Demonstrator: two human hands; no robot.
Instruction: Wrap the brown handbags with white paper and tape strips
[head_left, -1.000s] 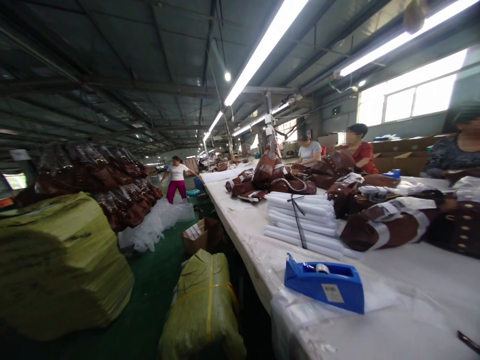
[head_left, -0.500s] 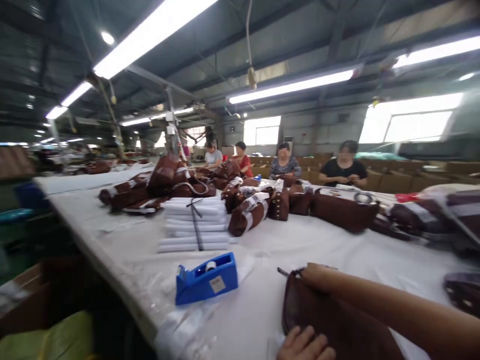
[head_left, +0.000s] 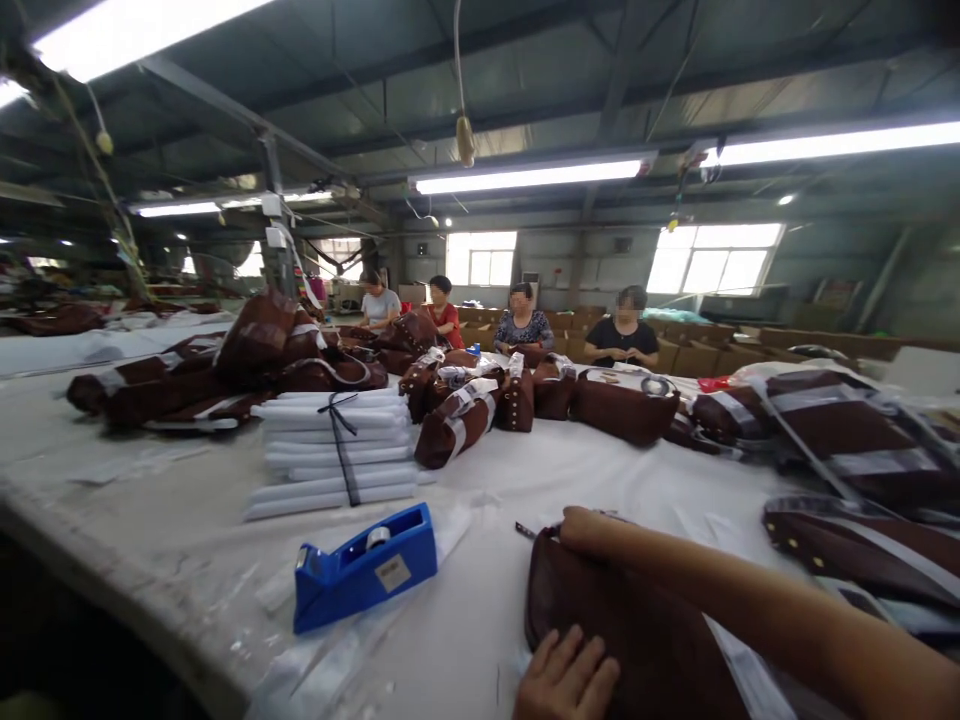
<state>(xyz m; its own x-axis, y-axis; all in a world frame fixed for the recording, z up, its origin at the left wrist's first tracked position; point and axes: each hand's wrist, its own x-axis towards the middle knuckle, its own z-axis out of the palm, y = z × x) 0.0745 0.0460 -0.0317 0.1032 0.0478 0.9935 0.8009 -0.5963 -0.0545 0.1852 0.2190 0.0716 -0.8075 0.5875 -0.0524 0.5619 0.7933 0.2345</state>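
White table (head_left: 472,640) — brown bag (head_left: 645,625) points left, long axis cropped — left fingers (head_left: 586,662) spread, right fingers (head_left: 579,527) unclear.

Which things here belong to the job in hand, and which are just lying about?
Job in hand:
- brown bag, with left hand and right hand on it

Apparently just lying about:
- blue tape dispenser
- tied white stack
- bags farther off

Roof (head_left: 360,110) looked dim, murky. Ceiling tubes (head_left: 532,177) and far windows (head_left: 694,266) supplied the light, both blown white. Tabletop (head_left: 457,645) read pale, shadows soft; lower left corner sank near black. Nearest brown bag (head_left: 637,610) showed dark, detail thin. Blur softened the far left; wide-angle stretch pulled the margins.
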